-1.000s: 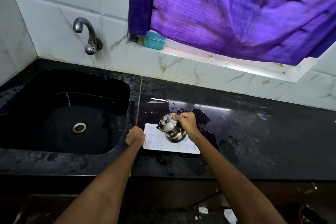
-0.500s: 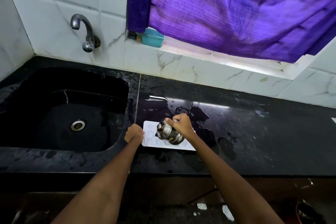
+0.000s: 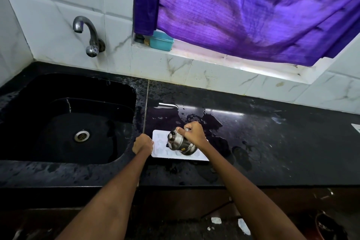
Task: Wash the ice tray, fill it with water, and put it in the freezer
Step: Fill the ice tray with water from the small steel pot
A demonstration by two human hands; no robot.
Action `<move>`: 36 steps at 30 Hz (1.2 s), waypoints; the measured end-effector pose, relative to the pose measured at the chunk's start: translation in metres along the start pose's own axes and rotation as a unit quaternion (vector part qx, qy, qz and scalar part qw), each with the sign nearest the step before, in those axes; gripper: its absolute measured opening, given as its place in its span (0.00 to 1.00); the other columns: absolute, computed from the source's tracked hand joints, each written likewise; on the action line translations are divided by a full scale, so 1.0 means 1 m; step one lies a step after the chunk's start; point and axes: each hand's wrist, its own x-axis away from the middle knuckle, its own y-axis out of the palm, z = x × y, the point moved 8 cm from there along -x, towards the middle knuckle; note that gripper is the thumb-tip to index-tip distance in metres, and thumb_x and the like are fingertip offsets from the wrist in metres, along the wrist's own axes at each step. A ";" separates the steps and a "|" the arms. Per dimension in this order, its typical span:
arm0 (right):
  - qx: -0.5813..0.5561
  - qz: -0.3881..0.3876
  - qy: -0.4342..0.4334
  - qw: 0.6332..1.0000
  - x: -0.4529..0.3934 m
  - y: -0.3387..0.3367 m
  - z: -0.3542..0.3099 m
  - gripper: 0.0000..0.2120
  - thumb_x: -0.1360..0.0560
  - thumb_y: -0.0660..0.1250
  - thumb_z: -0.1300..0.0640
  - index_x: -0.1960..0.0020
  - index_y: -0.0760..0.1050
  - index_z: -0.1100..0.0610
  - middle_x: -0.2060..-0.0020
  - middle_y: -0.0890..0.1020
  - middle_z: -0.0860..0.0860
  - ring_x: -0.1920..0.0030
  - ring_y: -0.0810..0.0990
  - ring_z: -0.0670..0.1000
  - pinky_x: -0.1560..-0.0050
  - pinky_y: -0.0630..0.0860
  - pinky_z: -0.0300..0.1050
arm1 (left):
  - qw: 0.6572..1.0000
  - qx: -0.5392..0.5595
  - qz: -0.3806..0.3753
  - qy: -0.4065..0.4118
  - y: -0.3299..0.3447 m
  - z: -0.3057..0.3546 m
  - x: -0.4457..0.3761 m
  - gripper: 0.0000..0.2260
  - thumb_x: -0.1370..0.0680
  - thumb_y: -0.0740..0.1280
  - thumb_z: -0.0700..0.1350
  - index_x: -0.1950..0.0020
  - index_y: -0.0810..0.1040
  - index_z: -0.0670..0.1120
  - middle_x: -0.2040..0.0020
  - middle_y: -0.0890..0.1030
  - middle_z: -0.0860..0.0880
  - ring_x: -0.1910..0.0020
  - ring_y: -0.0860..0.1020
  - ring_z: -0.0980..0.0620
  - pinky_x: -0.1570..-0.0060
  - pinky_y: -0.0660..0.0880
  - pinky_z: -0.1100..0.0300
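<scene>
A white ice tray (image 3: 160, 144) lies flat on the wet black counter (image 3: 272, 142), just right of the sink. My left hand (image 3: 142, 143) grips the tray's left edge. My right hand (image 3: 192, 132) holds a small lidded steel jug (image 3: 180, 143) by its handle, tipped to the left over the tray's middle. The jug and hand hide much of the tray's right half. I cannot make out a stream of water.
A black sink (image 3: 68, 122) with a round drain lies at the left, under a steel wall tap (image 3: 89, 35). A teal box (image 3: 161, 41) sits on the window ledge below a purple curtain (image 3: 243, 9). Puddles spread on the counter behind the tray.
The jug has tilted further to the left over the tray. My left hand stays on the tray's left edge. The view has shifted slightly.
</scene>
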 end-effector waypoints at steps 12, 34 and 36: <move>-0.115 0.046 0.070 0.990 -0.001 -0.017 0.025 0.29 0.29 0.71 0.62 0.77 0.55 0.53 0.78 0.57 0.49 0.75 0.55 0.46 0.71 0.55 0.41 | 1.000 -0.017 0.004 -0.002 -0.002 0.001 0.000 0.12 0.22 0.64 0.40 0.39 0.79 0.41 0.37 0.78 0.40 0.38 0.77 0.41 0.39 0.75 0.49; 0.037 0.007 -0.003 0.999 0.003 -0.014 0.016 0.31 0.29 0.71 0.59 0.78 0.51 0.52 0.81 0.55 0.47 0.79 0.53 0.46 0.77 0.55 0.35 | 1.000 -0.017 0.009 -0.002 -0.001 0.002 0.004 0.12 0.22 0.64 0.39 0.41 0.81 0.41 0.38 0.79 0.39 0.39 0.77 0.39 0.40 0.75 0.49; 0.041 0.003 -0.003 0.999 0.003 -0.014 0.016 0.30 0.29 0.71 0.59 0.78 0.52 0.52 0.81 0.55 0.47 0.78 0.53 0.45 0.76 0.55 0.36 | 1.000 -0.012 0.012 0.000 -0.001 0.002 0.005 0.11 0.22 0.64 0.39 0.42 0.81 0.41 0.39 0.79 0.39 0.39 0.77 0.39 0.40 0.76 0.48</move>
